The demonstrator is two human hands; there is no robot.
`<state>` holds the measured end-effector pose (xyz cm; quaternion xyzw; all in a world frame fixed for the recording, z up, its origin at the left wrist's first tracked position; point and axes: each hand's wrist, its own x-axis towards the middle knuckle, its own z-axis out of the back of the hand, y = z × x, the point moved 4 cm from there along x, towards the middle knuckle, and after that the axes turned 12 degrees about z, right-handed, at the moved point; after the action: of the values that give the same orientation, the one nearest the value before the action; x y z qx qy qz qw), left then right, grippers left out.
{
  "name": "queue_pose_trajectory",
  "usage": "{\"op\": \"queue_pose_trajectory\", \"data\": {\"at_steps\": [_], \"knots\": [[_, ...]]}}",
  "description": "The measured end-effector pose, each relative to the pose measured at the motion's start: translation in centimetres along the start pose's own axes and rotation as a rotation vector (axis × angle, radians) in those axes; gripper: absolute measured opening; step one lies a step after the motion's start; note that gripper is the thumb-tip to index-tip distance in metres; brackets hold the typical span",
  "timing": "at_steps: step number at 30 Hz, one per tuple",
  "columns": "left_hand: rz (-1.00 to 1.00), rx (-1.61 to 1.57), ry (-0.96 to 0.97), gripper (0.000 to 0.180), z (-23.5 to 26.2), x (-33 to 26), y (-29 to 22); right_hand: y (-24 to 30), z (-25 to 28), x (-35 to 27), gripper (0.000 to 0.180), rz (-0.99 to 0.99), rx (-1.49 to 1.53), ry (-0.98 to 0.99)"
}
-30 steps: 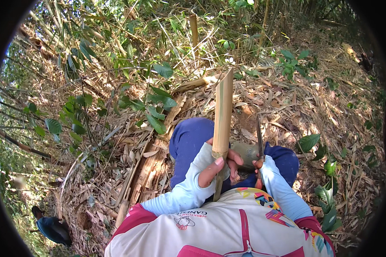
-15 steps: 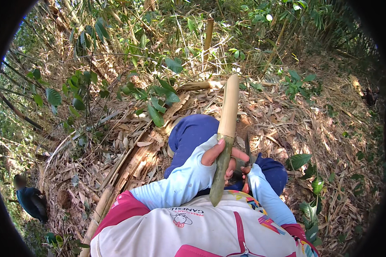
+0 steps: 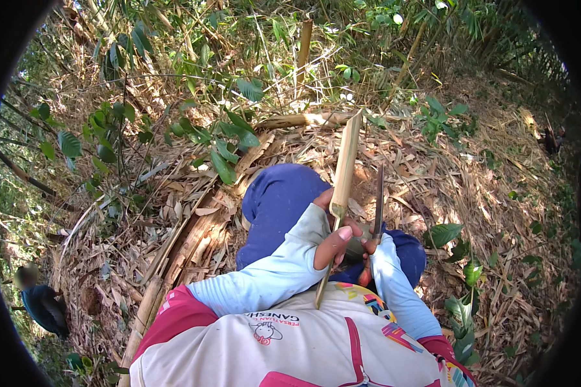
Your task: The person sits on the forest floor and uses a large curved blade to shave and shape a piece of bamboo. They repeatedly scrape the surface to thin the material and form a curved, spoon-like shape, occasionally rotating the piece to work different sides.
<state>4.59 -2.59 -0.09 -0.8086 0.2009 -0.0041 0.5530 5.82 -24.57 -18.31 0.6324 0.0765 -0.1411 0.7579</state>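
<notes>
My left hand point(image 3: 331, 242) is closed around a strip of bamboo point(image 3: 346, 161), in front of my body. Its upper part is pale and bare of skin; the lower part is thin and greenish, its end close to my jacket. The strip is tilted, top away from me, with a narrow edge toward me. My right hand point(image 3: 369, 250) grips a long-bladed knife point(image 3: 379, 201), the blade pointing up and away just right of the bamboo. Most of the handle is hidden in my fingers. My knee in blue trousers point(image 3: 277, 200) lies behind the left hand.
A split, weathered bamboo pole point(image 3: 186, 248) lies on the leaf litter to my left. Another pale piece point(image 3: 290, 120) lies ahead, below an upright cut stalk point(image 3: 305, 51). Leafy shoots point(image 3: 229, 145) stand ahead-left. A person in dark clothing point(image 3: 45, 308) is at the far left.
The bamboo strip has turned in my left hand from its broad face to a narrow edge. My right hand has raised the knife, so more of its blade shows.
</notes>
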Motion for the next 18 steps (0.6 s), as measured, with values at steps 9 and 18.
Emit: {"op": "queue_pose_trajectory", "data": {"at_steps": [9,18], "knots": [[0.012,-0.042,-0.054,0.067,0.3,-0.8,1.3,16.6,1.0,-3.0,0.034,0.589,-0.384,0.076],[0.087,-0.041,0.018,0.052,1.0,-0.8,1.0,22.9,-3.4,-4.5,0.031,0.989,-0.903,0.353]]}}
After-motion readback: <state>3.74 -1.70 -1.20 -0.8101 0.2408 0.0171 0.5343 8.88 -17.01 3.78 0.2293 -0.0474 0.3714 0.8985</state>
